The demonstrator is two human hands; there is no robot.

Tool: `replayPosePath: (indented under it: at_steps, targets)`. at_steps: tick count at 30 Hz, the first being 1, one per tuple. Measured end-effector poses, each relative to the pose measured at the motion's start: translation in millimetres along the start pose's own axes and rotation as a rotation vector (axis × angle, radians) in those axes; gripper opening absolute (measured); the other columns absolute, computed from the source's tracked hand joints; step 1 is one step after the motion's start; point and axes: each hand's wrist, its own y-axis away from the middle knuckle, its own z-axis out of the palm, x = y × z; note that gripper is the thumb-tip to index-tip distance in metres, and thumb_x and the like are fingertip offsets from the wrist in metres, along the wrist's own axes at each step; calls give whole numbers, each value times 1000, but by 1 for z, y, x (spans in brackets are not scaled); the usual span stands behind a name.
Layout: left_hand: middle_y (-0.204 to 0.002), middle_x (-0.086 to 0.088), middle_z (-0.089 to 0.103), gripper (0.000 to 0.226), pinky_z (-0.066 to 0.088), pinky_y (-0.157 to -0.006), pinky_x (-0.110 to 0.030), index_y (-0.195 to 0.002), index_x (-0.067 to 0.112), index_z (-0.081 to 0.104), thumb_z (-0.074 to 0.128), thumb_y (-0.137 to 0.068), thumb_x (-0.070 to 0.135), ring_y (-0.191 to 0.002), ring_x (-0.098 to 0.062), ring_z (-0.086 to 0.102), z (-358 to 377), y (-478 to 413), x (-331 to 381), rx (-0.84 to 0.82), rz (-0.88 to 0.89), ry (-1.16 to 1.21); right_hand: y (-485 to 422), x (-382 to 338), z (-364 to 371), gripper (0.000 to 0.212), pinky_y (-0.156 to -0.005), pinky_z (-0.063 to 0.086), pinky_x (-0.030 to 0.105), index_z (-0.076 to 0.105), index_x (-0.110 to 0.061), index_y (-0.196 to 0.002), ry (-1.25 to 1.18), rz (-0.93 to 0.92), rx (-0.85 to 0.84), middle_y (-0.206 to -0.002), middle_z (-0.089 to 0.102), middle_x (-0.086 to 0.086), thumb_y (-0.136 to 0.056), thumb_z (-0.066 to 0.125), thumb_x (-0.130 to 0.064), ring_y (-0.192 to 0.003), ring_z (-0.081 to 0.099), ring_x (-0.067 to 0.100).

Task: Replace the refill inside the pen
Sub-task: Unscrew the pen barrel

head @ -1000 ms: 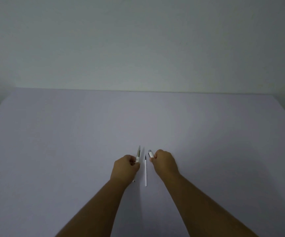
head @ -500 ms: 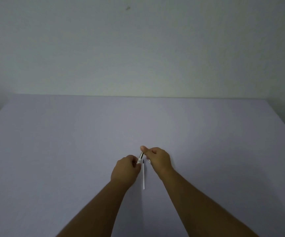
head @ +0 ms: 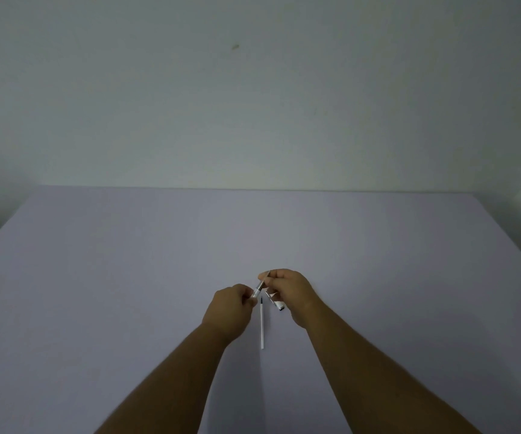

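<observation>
Both hands met just below the middle of the view, over a pale lilac surface (head: 127, 277) that ran back to a plain wall (head: 252, 104).

The left hand (head: 231, 311) was curled into a loose fist, its fingers (head: 248, 296) closed on the lower end of a slim pen part (head: 259, 285). That part slanted up toward 1 o'clock, its far tip reaching the right hand's fingers (head: 265, 275), which pinched it there. Whether it was the barrel or the old refill was too small to tell.

The right hand (head: 293, 292) sat at 3 o'clock from the left hand, close beside it. Besides the pinch at the tip, it also held a short white piece with a dark end (head: 277, 302), tucked under the hand and pointing toward 5 o'clock.

A white refill (head: 262, 324) lay flat on the surface between the two wrists, free of both hands. It ran nearly straight from 12 to 6 o'clock, with its dark tip at the 12 o'clock end, just below the gripped part.

Both bare forearms came in from the bottom edge.
</observation>
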Motion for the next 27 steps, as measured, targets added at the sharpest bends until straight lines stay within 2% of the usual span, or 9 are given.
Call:
replayPosePath:
  at_steps: [2,4,7,9,12,16,20,25,27]
  targets:
    - [-91,-9,68,22,41,-69,-25,-107,9,65,51,-95,21,-73,-16,53,-1,2,1,3,12,-5,1,-1,-1,23,-60,43,25,66,-16,-75,65,34,20,-68,60,-3,-86,64,-36,-61,50,13]
    - [-84,-5,63,22,42,-68,-26,-106,10,65,51,-95,22,-71,-16,53,-1,3,2,1,19,-13,0,0,-2,20,-62,44,25,67,-12,-78,91,27,43,-68,60,0,-85,66,-31,-61,51,13]
    - [-95,-10,69,22,42,-68,-26,-106,11,66,51,-95,23,-72,-17,53,-2,6,5,0,18,-29,0,-1,-3,8,-66,47,26,69,-12,-81,-40,23,8,-76,63,5,-87,64,-15,-64,53,13]
    - [-98,-10,70,22,41,-68,-25,-106,11,66,51,-95,23,-73,-17,53,-4,7,6,4,25,-38,1,-3,-2,11,-65,46,26,68,-12,-76,-87,56,6,-74,63,5,-85,66,-19,-62,52,14]
    - [-97,-8,70,22,45,-69,-28,-105,11,65,51,-95,24,-74,-17,54,-5,8,8,-1,27,-44,2,-3,0,23,-60,42,29,64,-13,-67,46,100,66,-61,57,1,-81,71,-30,-56,47,16]
    - [-99,-9,69,22,48,-72,-30,-105,12,65,51,-94,25,-76,-18,55,-7,10,8,4,14,-61,4,-4,-1,7,-63,46,23,70,-8,-83,-84,47,22,-71,62,5,-86,63,-7,-60,51,13]
    - [-87,-4,64,21,43,-68,-25,-105,11,65,51,-95,24,-74,-17,54,-9,11,9,20,27,-55,6,-6,0,22,-59,42,25,67,-10,-75,-23,105,55,-64,59,2,-81,71,-30,-57,47,14]
    - [-95,-7,68,21,51,-75,-32,-104,12,65,52,-94,25,-76,-19,56,-10,14,9,21,24,-74,6,-4,2,11,-60,44,22,70,-12,-79,-131,42,23,-78,64,9,-86,63,-7,-60,50,14]
    - [-99,-8,70,21,51,-75,-30,-104,12,65,52,-94,25,-76,-18,56,-10,15,9,25,31,-73,9,-5,3,11,-59,43,22,68,-12,-74,-127,49,26,-75,64,7,-84,67,-17,-60,50,14]
